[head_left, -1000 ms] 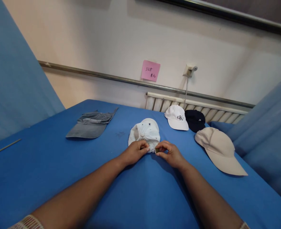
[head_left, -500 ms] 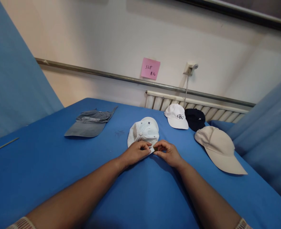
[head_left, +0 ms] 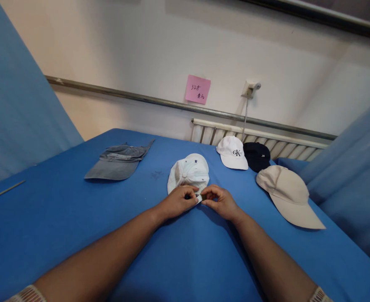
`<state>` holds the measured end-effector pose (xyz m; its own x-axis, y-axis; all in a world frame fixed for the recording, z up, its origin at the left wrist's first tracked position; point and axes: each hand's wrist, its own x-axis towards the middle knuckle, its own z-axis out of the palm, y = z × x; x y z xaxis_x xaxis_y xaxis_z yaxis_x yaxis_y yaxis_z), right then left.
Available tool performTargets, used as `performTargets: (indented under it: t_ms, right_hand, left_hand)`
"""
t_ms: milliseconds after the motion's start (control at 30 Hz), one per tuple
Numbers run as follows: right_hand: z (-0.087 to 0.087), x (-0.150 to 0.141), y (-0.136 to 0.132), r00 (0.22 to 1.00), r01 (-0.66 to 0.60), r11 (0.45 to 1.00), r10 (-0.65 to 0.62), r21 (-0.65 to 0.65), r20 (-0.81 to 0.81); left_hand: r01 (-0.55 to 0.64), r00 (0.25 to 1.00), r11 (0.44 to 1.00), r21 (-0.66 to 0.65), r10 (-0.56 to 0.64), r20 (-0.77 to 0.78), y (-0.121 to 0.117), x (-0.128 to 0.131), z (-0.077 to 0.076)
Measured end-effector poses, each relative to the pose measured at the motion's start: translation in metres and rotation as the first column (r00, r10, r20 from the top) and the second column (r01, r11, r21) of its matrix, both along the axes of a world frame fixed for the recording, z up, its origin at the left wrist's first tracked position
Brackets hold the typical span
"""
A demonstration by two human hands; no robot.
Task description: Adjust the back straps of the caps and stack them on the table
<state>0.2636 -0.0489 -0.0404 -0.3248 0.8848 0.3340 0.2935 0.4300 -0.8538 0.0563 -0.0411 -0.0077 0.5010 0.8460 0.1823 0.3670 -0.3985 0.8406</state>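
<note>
On the table point(head_left: 178, 256), around the middle cap point(head_left: 194, 167): at ten o'clock, left cap point(head_left: 112, 169); at two, rear cap point(head_left: 230, 153), neighbour cap point(head_left: 256, 157) just beside; past three, right cap point(head_left: 285, 193); at nine, farther out, stick point(head_left: 4, 192). Behind, at twelve, note point(head_left: 198, 89) on wall point(head_left: 141, 50).

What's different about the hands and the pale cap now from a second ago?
The hands came slightly closer together: the gap between the right hand and left hand narrowed. A white strap end now shows at the left fingertips. I see nothing let go. The pale cap stayed in place, and so did the gray cap and beige cap.
</note>
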Motion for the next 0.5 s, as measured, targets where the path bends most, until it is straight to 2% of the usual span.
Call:
performTargets:
  t_ms: [200, 400, 500]
  right_hand:
    - [0.0002, 0.0004, -0.0007, 0.999, -0.019, 0.999, 0.018, 0.027, 0.032]
    - [0.0001, -0.0005, -0.0005, 0.999, -0.036, 0.999, 0.035, 0.03, 0.036]
    - [-0.0001, -0.0011, -0.0003, 0.998, -0.041, 0.999, 0.04, 0.027, 0.039]
  left_hand:
    - [0.024, 0.999, 1.0, 0.02, -0.023, -0.031, -0.0006, -0.0005, 0.0015]
    - [-0.083, 0.996, 0.996, -0.022, 0.084, 0.032, -0.001, 0.0022, -0.0018]
    - [-0.092, 0.995, 0.995, -0.025, 0.093, 0.032, -0.0014, 0.0026, -0.0001]
